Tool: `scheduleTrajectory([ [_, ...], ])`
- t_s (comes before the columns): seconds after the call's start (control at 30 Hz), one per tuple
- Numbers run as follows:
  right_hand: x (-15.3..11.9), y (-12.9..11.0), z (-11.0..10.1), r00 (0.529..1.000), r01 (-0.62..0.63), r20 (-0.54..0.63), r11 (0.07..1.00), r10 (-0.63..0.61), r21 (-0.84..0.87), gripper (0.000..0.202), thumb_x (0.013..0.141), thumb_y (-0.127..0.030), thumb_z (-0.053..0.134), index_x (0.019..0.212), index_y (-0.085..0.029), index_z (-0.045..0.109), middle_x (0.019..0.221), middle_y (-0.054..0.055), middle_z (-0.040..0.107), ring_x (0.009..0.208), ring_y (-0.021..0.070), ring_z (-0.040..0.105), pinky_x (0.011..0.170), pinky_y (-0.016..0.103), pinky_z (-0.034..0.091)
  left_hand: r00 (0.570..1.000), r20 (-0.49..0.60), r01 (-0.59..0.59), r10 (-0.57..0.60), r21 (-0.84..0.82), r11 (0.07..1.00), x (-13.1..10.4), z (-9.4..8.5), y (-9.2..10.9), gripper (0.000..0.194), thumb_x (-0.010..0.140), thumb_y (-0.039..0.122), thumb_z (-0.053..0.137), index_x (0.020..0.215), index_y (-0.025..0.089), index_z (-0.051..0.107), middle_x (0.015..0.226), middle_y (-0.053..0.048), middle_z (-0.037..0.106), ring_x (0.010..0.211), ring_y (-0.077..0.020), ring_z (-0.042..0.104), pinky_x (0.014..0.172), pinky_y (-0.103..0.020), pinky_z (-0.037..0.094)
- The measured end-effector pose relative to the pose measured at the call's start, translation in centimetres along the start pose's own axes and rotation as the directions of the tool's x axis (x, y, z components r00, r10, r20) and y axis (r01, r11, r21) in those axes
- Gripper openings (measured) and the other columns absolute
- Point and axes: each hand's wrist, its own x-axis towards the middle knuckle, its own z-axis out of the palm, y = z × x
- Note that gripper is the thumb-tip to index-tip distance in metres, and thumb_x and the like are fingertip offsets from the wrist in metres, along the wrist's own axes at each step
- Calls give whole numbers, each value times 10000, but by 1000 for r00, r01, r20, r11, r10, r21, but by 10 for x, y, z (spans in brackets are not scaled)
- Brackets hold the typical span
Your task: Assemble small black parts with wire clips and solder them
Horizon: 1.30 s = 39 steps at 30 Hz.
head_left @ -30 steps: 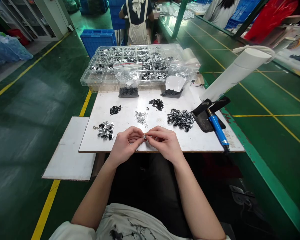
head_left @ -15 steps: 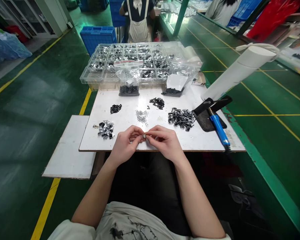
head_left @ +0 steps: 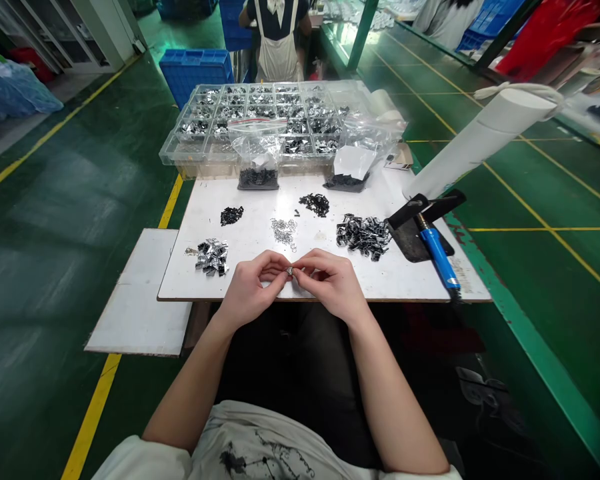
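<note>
My left hand [head_left: 255,287] and my right hand [head_left: 333,283] meet at the front edge of the white board [head_left: 260,237]. Between their fingertips they pinch a small metal piece [head_left: 290,271], too small to make out in detail. Beyond the fingers lies a pile of thin wire clips [head_left: 284,231]. Shiny metal parts [head_left: 213,257] are heaped left of my left hand, and dark metal parts [head_left: 364,236] lie beyond my right hand. Two small piles of black pieces [head_left: 231,215] [head_left: 315,205] sit farther back.
A clear compartment tray [head_left: 200,167] of metal parts stands at the back, behind two plastic bags [head_left: 259,175] [head_left: 347,175]. At the right are a blue-handled tool [head_left: 439,257] and a white tube [head_left: 485,140]. A person [head_left: 279,47] is beyond the tray.
The small piece has shifted very slightly right and up between my fingertips. Both hands keep nearly the same pose.
</note>
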Motion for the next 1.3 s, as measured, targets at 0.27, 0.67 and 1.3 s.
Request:
scheduleTrajectory([
  [0.27,0,0,0,1000,8,4,999,-8,-36,109,875,-271,687,883,-207,776,825,30,680,631,114,584,553,253,470,999,-26,40,-41,-21,999,1,1,2,84,880,223,674,941,174,644,896,-49,735,863,-186,748,807,-291,613],
  [0.67,-1,-5,1,998,49,30,995,-46,-92,65,860,-192,657,820,-202,707,758,8,643,641,117,576,554,244,458,1000,-23,21,-21,5,1000,0,0,3,67,870,180,664,921,184,621,872,-23,687,846,-159,707,779,-261,582],
  [1.3,0,-2,0,1000,-19,5,1000,19,-4,122,899,-274,647,884,-208,748,828,38,684,655,131,604,541,253,469,997,-47,61,-64,-66,996,0,1,3,191,868,222,697,1051,171,683,910,-59,763,886,-195,752,829,-298,612],
])
